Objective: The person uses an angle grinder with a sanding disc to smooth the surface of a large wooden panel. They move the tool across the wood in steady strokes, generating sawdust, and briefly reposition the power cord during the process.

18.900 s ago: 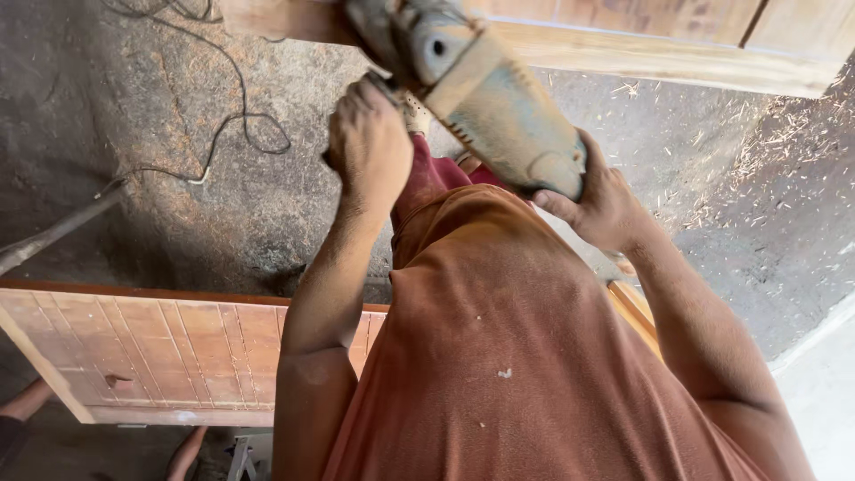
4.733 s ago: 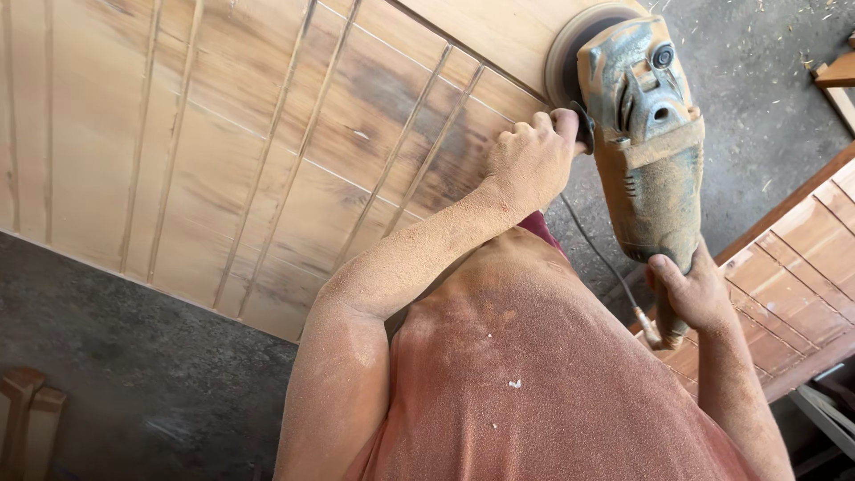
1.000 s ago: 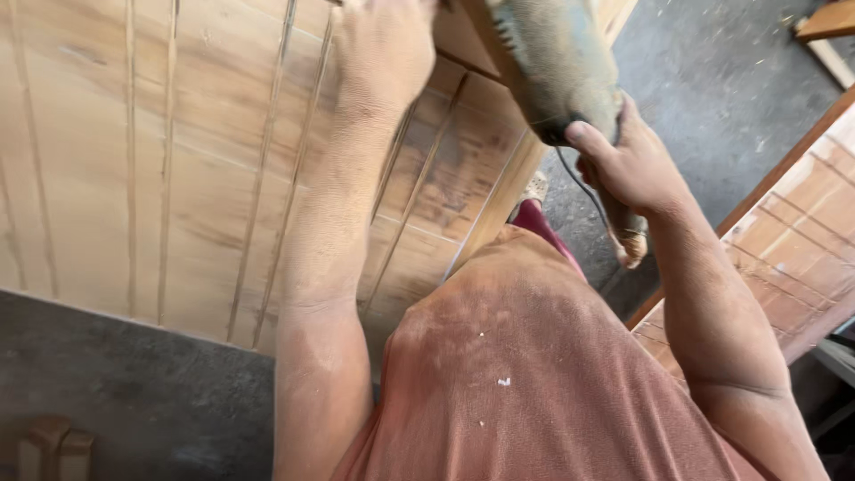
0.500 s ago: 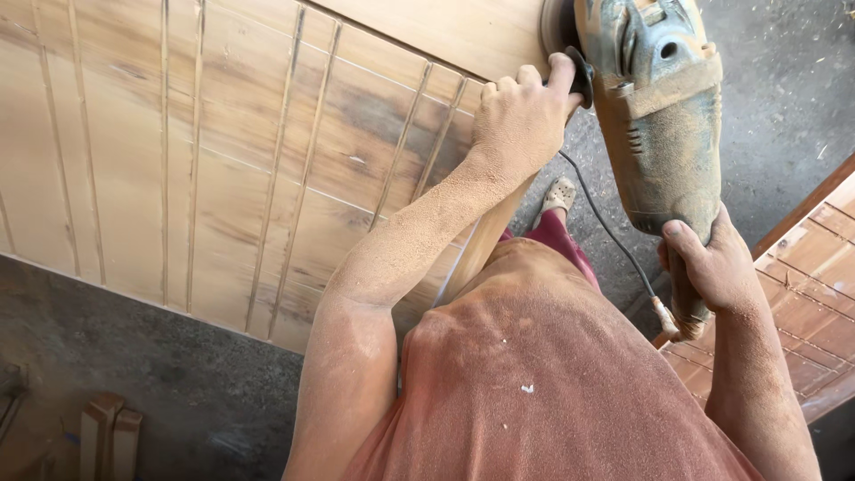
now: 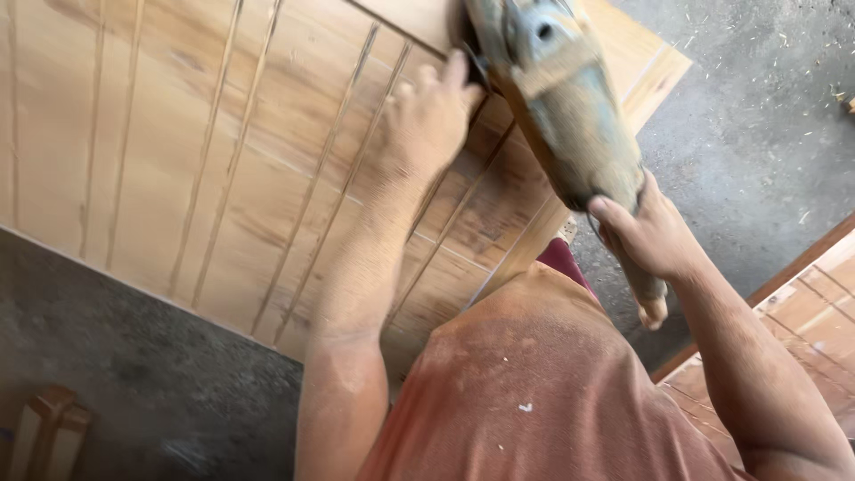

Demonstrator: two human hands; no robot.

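The left hand [image 5: 427,116] is curled around the side handle at the front of a dusty grinder [image 5: 557,107], and the right hand [image 5: 650,236] is closed on its rear grip. The grinder is tilted over the far edge of a grooved wooden panel [image 5: 205,160], its front end against the wood. A second panel [image 5: 802,312] lies to the right on the grey concrete floor [image 5: 757,116]. Wooden blocks [image 5: 44,428] stand at the lower left.

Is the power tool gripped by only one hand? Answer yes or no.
No: the left hand grips near the head of the sander while the right hand holds its rear.
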